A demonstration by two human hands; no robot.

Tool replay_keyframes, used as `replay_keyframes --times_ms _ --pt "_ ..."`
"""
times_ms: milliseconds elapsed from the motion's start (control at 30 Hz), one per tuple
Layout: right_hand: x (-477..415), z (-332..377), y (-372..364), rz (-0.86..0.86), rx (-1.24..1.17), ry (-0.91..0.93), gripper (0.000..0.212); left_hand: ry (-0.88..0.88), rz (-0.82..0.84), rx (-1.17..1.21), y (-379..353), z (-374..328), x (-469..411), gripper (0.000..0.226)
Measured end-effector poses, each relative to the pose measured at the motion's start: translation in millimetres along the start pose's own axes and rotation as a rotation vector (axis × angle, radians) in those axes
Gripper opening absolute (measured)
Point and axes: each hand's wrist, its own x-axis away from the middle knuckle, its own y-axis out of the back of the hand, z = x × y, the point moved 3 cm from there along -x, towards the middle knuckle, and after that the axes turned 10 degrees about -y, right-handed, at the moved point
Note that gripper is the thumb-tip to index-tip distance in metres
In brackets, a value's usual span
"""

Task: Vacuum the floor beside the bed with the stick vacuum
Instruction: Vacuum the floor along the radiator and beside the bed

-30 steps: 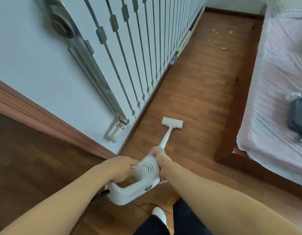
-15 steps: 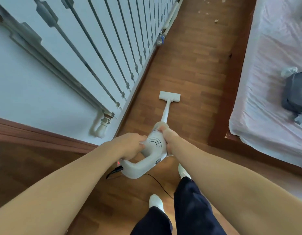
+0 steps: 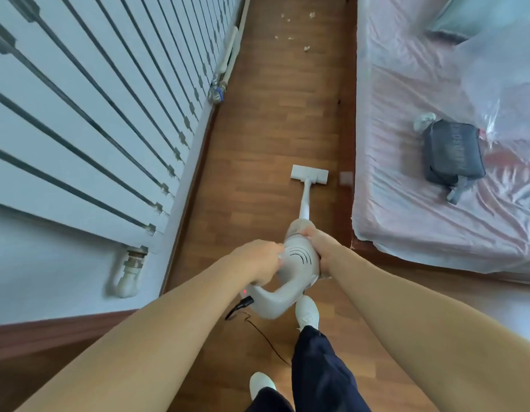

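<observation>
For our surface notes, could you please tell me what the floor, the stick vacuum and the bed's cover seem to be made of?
Floor: likely wood or laminate, semi-gloss; plank seams and grain show. Stick vacuum: hard white plastic, smooth, with moulded vent slots. Bed cover: apparently thin clear plastic film, glossy; it wrinkles and glints over pinkish bedding.

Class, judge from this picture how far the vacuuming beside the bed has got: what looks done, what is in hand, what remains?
Done, seemingly: the floor behind the floor head shows no scraps. In hand: left hand and right hand grip the stick vacuum. Left: white scraps lie further ahead.
</observation>
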Motion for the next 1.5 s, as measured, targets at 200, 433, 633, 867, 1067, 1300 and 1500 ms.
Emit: replay_keyframes --times_ms 200,433,633,867,1067,1300,1500 --pt "0.3 49.8 9.1 0.043 0.026 0.001 0.047 0.004 0.011 -0.081 43.8 -3.8 -31.8 0.031" --pt "-3.6 117.9 29.1 0.019 0.092 0.068 0.058 0.033 -0.041 -0.047 98.8 -14.7 -88.9 0.041" --pt "-11.7 185.9 49.2 0.02 0.064 0.126 0.061 0.06 -0.085 0.034 146.6 -18.5 -140.8 0.038" --pt "-3.9 204.5 40.1 0.032 0.077 0.095 0.051 0.058 -0.057 0.066 159.3 -13.0 -148.6 0.041" --pt "14.8 189.1 13.1 0.054 0.102 0.067 0.038 0.109 -0.05 0.141 155.1 8.4 -117.2 0.042" --pt "15.7 235.5 -29.5 0.072 0.168 0.074 0.039 0.132 -0.088 0.177 186.7 48.5 -123.2 0.039" --pt "9.1 295.1 -85.6 0.069 0.216 0.093 0.043 0.141 -0.136 0.184 228.4 104.5 -139.6 0.037"
